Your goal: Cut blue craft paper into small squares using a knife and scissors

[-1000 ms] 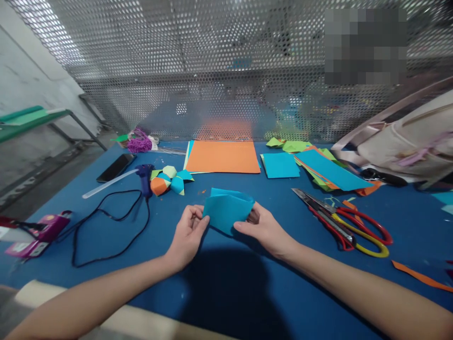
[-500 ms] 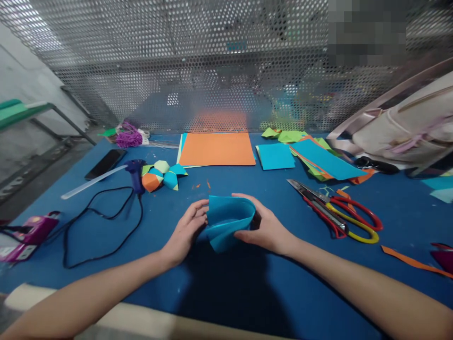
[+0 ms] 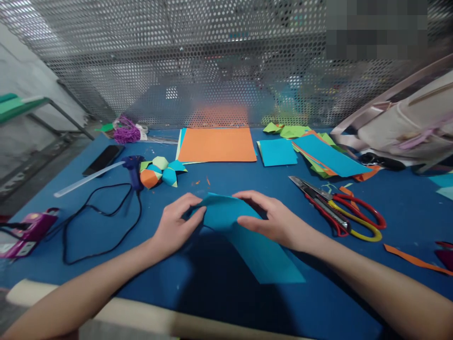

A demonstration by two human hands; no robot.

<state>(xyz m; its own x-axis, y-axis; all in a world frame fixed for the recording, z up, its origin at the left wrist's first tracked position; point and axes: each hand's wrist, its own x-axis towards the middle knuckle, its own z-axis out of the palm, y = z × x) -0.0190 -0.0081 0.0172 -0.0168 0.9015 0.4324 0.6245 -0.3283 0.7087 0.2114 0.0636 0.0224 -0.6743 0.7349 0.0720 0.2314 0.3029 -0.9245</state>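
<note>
A sheet of blue paper (image 3: 244,236) is between my hands above the blue table, bent over at its far end. Its long loose part slants down toward the front right. My left hand (image 3: 177,222) pinches the upper left corner between thumb and fingers. Around the bent upper right part curves my right hand (image 3: 279,217), thumb on the near face and fingers at the far edge. Some fingertips are hidden behind the paper.
Scissors (image 3: 354,215) and a box cutter (image 3: 325,208) lie at right. At left are a glue gun (image 3: 134,172), folded paper pieces (image 3: 161,171), a phone (image 3: 103,160) and a purple power strip (image 3: 31,231). Orange sheets (image 3: 217,145) and blue squares (image 3: 278,152) lie at back.
The blue paper, curled into a loop before, has opened out, with its free end now reaching toward the front right. My left hand has closed on its left corner.
</note>
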